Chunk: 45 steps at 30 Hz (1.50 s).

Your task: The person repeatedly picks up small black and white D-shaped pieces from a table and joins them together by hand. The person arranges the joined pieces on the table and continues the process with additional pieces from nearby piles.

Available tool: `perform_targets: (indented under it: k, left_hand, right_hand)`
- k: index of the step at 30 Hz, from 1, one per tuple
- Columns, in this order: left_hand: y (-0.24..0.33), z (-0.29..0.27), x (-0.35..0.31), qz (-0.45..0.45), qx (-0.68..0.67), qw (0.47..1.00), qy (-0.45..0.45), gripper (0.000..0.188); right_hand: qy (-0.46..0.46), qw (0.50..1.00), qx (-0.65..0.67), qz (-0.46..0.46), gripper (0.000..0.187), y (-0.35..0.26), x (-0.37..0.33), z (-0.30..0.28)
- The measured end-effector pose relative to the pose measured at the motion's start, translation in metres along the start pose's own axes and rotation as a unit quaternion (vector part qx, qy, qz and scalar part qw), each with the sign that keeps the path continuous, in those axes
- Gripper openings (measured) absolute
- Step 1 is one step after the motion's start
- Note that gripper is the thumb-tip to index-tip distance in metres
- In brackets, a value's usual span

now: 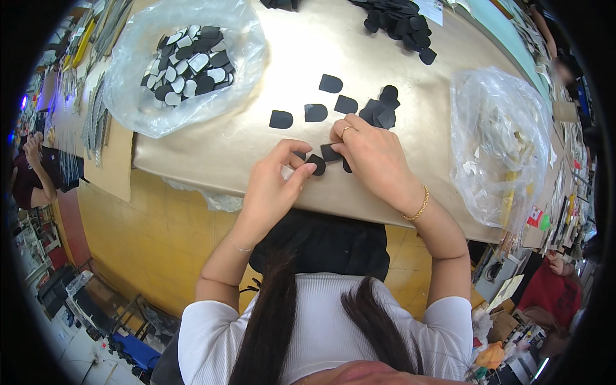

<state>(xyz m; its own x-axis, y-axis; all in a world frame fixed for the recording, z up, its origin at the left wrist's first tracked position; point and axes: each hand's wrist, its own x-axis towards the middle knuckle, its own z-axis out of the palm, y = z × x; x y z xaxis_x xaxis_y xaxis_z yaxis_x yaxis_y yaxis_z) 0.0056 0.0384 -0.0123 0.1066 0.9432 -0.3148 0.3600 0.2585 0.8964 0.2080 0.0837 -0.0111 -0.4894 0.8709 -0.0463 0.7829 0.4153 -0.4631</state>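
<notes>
Near the front edge of the table my two hands work close together. My left hand pinches a small black tab, rounded at one end, between thumb and fingertips. Just right of it, another black tab is gripped in the fingertips of my right hand. Part of a dark piece shows behind my left fingers, and one more peeks out below my right hand. Beyond my hands lie several single tabs in loose rows. A small heap of black tabs sits just past my right hand.
An open clear plastic bag with many black and pale tabs stands at the far left. A larger pile of black pieces lies at the back. On the right is a crumpled clear bag. Other people are at both sides.
</notes>
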Motion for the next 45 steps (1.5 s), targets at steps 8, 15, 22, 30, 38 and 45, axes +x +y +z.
perform_targets:
  k: [8, 15, 22, 30, 38, 45]
  left_hand:
    - [-0.014, 0.008, -0.010, 0.032, 0.013, 0.999, 0.041, 0.025]
    - [-0.016, 0.010, -0.023, 0.047, 0.003, 0.998, 0.034, 0.019]
    - [-0.024, 0.016, -0.025, 0.128, 0.137, 0.980, 0.066, 0.019]
    - [-0.007, -0.008, -0.004, -0.019, -0.102, 0.994, 0.014, 0.023]
    - [0.027, -0.002, 0.021, 0.173, -0.108, 0.978, 0.038, 0.023]
    - [0.036, 0.007, 0.037, 0.245, -0.011, 0.969, -0.016, 0.020]
  right_hand:
    - [-0.019, 0.999, 0.020, -0.023, 0.028, -0.005, 0.001, -0.002]
    - [-0.052, 0.998, -0.031, -0.019, 0.026, -0.011, 0.004, 0.000]
    - [-0.026, 0.999, 0.041, 0.014, 0.040, -0.008, 0.023, -0.007]
    - [-0.085, 0.768, 0.628, 0.093, 0.063, 0.007, 0.017, -0.020]
    - [-0.077, 0.604, 0.793, 0.025, 0.105, 0.006, 0.013, -0.026]
    - [-0.112, 0.606, 0.788, 0.017, 0.107, 0.008, 0.010, -0.027]
